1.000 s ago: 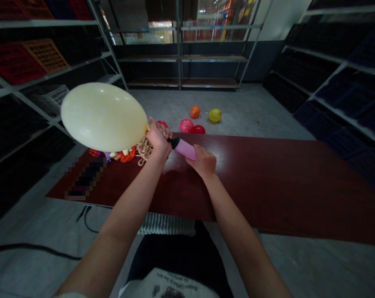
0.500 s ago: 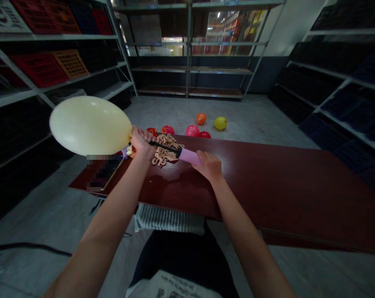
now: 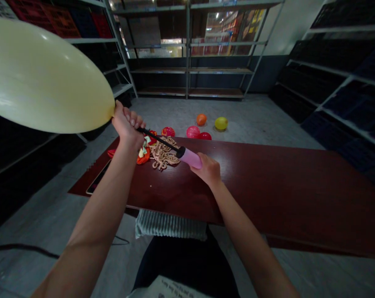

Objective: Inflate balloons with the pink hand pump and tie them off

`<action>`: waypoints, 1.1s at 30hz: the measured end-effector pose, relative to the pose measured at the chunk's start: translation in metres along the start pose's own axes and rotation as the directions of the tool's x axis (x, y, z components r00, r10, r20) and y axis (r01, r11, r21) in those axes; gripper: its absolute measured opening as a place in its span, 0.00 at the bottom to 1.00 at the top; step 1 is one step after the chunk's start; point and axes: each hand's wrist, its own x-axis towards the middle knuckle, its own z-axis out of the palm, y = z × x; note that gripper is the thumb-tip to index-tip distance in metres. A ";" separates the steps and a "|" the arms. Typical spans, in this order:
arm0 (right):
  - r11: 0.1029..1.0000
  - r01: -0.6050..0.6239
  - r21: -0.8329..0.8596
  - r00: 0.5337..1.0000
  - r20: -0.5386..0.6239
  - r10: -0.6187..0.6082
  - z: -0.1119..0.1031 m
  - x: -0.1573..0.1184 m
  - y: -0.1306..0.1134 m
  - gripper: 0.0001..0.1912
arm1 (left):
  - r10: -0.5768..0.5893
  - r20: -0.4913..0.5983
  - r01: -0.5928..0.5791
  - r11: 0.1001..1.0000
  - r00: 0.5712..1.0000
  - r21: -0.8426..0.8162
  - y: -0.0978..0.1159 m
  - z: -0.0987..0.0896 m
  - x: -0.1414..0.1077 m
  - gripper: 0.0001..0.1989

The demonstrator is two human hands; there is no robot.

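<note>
A large pale yellow balloon point(image 3: 47, 78) fills the upper left of the head view. Closed round its neck and the pump end is my left hand point(image 3: 127, 124). A black rod runs from there to the pink pump point(image 3: 191, 158), whose body is gripped by my right hand point(image 3: 208, 169). Under the rod, a heap of beige long balloons point(image 3: 163, 155) lies on the dark red table point(image 3: 268, 182). Beside the heap are red and orange balloon pieces point(image 3: 143, 156), partly behind my left wrist.
A phone point(image 3: 97, 180) lies at the table's left end. Beyond the table, an orange balloon point(image 3: 201, 119), a yellow one point(image 3: 221, 123) and several red or pink ones are on the floor. Metal shelves point(image 3: 187, 70) stand behind, with crates on the side racks.
My left hand has moved up and left, away from the pump body, and more rod shows. The balloon looks larger and higher. My right hand has hardly moved.
</note>
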 end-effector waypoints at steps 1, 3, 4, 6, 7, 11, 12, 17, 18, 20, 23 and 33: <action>1.000 -0.019 0.015 1.000 -0.002 0.019 -0.002 -0.001 0.002 0.22 | 0.003 0.019 -0.003 1.000 1.000 0.011 -0.006 0.009 0.001 0.30; 0.998 -0.064 0.019 0.998 -0.011 0.064 -0.005 -0.002 0.006 0.23 | 0.014 0.036 -0.015 0.999 0.999 0.040 -0.023 0.027 -0.001 0.29; 0.996 -0.090 0.011 0.996 -0.016 0.090 -0.006 -0.002 0.009 0.23 | 0.022 0.037 -0.024 0.998 0.999 0.058 -0.034 0.036 -0.003 0.29; 0.989 -0.145 -0.006 0.989 -0.026 0.144 -0.008 -0.001 0.012 0.22 | 0.028 0.031 -0.031 0.996 0.999 0.088 -0.061 0.049 -0.010 0.28; 0.985 -0.172 -0.012 0.985 -0.029 0.172 -0.008 -0.001 0.014 0.22 | 0.021 0.022 -0.023 0.995 1.000 0.096 -0.077 0.054 -0.016 0.28; 0.968 -0.247 -0.043 0.969 -0.016 0.247 -0.008 0.000 0.020 0.24 | -0.076 -0.020 0.077 0.991 0.997 0.107 -0.139 0.056 -0.041 0.27; 0.965 -0.256 -0.052 0.967 -0.006 0.256 -0.009 0.000 0.021 0.24 | -0.089 -0.023 0.091 0.990 0.996 0.107 -0.150 0.054 -0.047 0.27; 0.979 -0.197 -0.059 0.980 0.012 0.198 -0.010 0.004 0.024 0.22 | -0.112 -0.067 0.116 0.991 0.991 0.061 -0.156 0.039 -0.051 0.26; 0.983 -0.174 -0.059 0.985 0.004 0.175 -0.009 0.005 0.023 0.22 | -0.114 -0.069 0.117 0.992 0.991 0.048 -0.151 0.036 -0.049 0.26; 0.990 -0.130 -0.063 0.992 -0.007 0.130 -0.007 0.006 0.020 0.21 | -0.118 -0.072 0.119 0.993 0.990 0.017 -0.140 0.028 -0.044 0.26; 0.995 -0.061 -0.080 0.998 -0.009 0.060 -0.003 0.007 0.015 0.18 | -0.104 -0.084 0.102 0.995 0.991 -0.020 -0.123 0.013 -0.038 0.28; 0.990 0.051 -0.128 0.996 0.076 -0.042 -0.012 0.002 0.002 0.16 | -0.028 -0.162 0.025 0.999 0.986 -0.020 -0.048 -0.031 -0.018 0.29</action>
